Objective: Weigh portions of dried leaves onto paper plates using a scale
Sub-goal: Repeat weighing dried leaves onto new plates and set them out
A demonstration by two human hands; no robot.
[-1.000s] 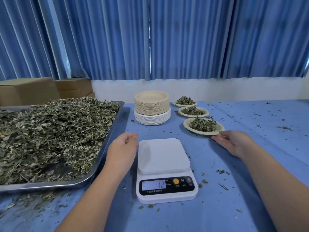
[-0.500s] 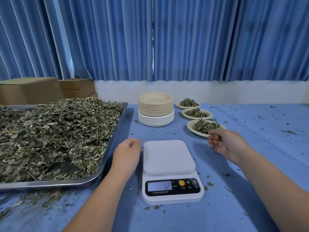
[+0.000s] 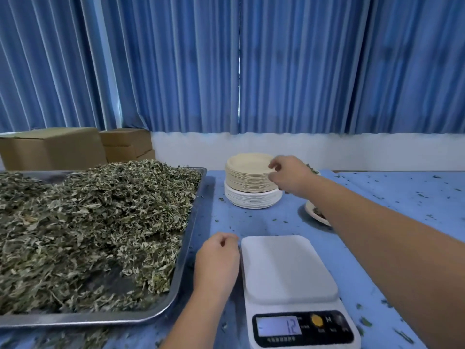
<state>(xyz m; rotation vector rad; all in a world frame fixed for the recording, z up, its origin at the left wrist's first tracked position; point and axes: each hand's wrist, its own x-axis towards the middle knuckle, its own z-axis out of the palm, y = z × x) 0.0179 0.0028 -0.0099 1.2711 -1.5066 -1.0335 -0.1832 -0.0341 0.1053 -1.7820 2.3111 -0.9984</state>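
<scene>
Fetching next plate.
Pinching plate stack rim with right hand fingers, left hand curled empty; filled plate done, dried leaves left.

The right grip pinches the rim of the top paper plate on the stack. The left grip rests loosely curled on the blue bench, just beside the scale, which reads 12.

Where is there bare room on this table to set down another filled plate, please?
Widest: the blue table right of the right forearm, only leaf crumbs there. Smaller: between plate stack and scale. Crowded: between tray and scale, where the left hand rests, and under the forearm, where a filled plate sits.
</scene>
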